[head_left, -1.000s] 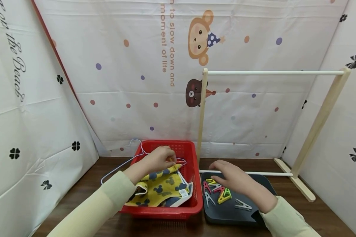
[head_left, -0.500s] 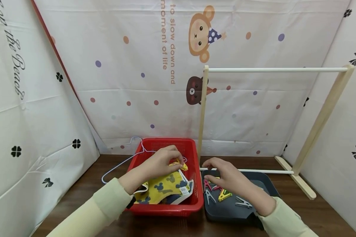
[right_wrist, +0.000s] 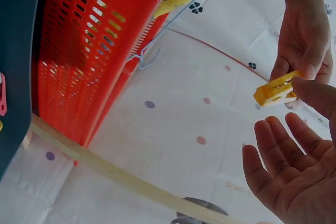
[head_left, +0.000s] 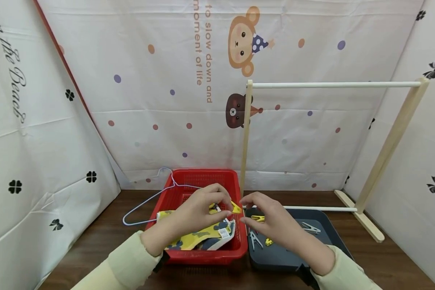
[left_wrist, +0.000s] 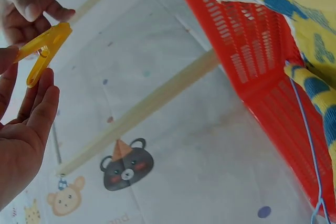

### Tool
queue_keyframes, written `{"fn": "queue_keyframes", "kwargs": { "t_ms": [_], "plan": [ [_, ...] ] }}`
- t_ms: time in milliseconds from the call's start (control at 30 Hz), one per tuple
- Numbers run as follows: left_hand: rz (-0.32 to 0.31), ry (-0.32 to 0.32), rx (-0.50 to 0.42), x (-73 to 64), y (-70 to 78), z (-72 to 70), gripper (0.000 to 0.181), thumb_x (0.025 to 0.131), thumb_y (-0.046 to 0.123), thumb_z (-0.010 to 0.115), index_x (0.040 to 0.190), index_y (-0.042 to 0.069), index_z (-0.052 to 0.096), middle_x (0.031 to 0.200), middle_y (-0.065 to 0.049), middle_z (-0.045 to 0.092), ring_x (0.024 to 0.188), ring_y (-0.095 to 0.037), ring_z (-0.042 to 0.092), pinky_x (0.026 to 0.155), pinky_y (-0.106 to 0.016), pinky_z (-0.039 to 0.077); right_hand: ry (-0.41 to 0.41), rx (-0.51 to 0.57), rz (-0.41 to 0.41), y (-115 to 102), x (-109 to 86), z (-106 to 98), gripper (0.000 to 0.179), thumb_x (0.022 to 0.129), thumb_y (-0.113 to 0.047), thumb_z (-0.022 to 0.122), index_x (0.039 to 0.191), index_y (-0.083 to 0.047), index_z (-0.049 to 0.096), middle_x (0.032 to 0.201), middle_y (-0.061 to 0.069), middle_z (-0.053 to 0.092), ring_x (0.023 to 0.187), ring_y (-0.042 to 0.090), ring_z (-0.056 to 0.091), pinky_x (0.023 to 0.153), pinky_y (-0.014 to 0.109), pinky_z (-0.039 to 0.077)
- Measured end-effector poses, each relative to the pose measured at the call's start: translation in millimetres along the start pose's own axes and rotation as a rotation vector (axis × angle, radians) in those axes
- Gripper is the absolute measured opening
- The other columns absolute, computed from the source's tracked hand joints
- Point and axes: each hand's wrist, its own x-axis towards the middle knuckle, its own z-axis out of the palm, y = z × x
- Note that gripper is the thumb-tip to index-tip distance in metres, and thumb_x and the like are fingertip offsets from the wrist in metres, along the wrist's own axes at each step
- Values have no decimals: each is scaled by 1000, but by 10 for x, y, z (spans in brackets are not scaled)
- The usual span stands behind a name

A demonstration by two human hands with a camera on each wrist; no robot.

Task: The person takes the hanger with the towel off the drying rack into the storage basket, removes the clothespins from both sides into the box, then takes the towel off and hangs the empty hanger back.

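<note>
My left hand (head_left: 203,207) pinches a yellow plastic clothespin (head_left: 236,208) between thumb and fingers, above the right side of the red basket (head_left: 242,241). In the left wrist view, the clothespin (left_wrist: 56,39) shows its V shape, with the thumb on one leg and fingers against the other. My right hand (head_left: 275,217) faces it, fingers and thumb apart, over the left part of the dark tray. Its thumb overlaps the clothespin (right_wrist: 273,93) in the right wrist view. A yellow garment (head_left: 188,241) with blue mouse-head prints lies in the basket under my left hand.
Several clothespins, including a grey one (head_left: 254,240), lie in the dark tray (head_left: 275,261) right of the basket. A pale blue hanger (head_left: 139,207) leans over the basket's left rim. Behind the tray stands a wooden rack with a white top rail (head_left: 333,84).
My left hand has moved right from over the garment, bringing the yellow clothespin into clearer view beside my right hand. My right hand has shifted left toward it.
</note>
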Motion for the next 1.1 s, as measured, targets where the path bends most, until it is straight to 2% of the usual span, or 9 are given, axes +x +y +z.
{"fn": "queue_keyframes", "kwargs": {
  "t_ms": [200,367,500,667,967,1100],
  "plan": [
    [48,7,-17,-49,99,56,13,88,14,80,100,13,75,114,-3,70,106,-14,66,93,-20,57,42,-35,-40,-105,-31,11,35,84,-15,84,115,-13,68,110,3,72,96,14,69,81,23,61],
    [73,51,-39,-85,141,95,13,87,13,80,99,12,75,114,-4,69,104,-15,66,93,-27,60,92,-34,-79,-182,-66,-3,34,83,-14,85,114,-14,70,109,1,73,93,12,69,79,21,61],
    [97,83,-65,-120,157,112,13,87,15,80,98,12,75,115,-4,69,105,-14,66,92,-24,59,134,-45,-121,-211,-94,-16,36,81,-12,86,113,-14,71,108,0,74,92,12,70,78,21,61],
    [116,86,-78,-138,195,107,14,86,13,81,98,11,75,116,-5,68,106,-14,65,92,-21,58,145,-40,-134,-233,-117,-42,37,80,-10,87,113,-15,71,107,-1,74,93,12,70,77,20,61],
    [99,52,-57,-162,254,19,18,86,18,80,103,14,75,127,-5,67,114,-15,65,94,-23,58,162,-89,-158,-243,-116,-97,39,77,-8,88,111,-16,71,106,-2,74,93,12,69,79,23,62],
    [76,35,-17,-180,240,-57,17,87,17,79,103,13,75,125,-5,67,114,-17,65,93,-22,59,161,-131,-122,-219,-129,-145,40,75,-9,89,111,-17,72,106,-4,74,90,9,66,79,24,62]
  ]
}}
